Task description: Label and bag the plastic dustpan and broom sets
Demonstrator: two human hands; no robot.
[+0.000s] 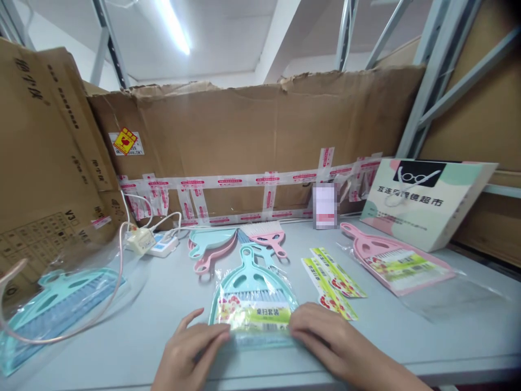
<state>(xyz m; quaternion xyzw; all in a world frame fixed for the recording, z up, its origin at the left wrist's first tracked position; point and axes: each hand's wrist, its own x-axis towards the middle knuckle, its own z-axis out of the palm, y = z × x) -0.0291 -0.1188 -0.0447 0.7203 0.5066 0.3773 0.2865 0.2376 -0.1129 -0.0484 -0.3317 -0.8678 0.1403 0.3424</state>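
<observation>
A long taped cardboard box (244, 130) stands along the back of the grey table (158, 309). A white printed box (411, 212) leans back there on the right, a bagged pink dustpan set (394, 263) lying before it. Front and centre, flat near the table's edge, lies a bagged turquoise dustpan set (254, 309); the person's left hand (197, 345) pinches its lower left side, the right hand (325, 334) its lower right. Two yellow-green cards (340, 279) overlap just beyond the right hand.

Glossy film (264, 341) over the dustpan (253, 278), probably smooth plastic beneath
</observation>
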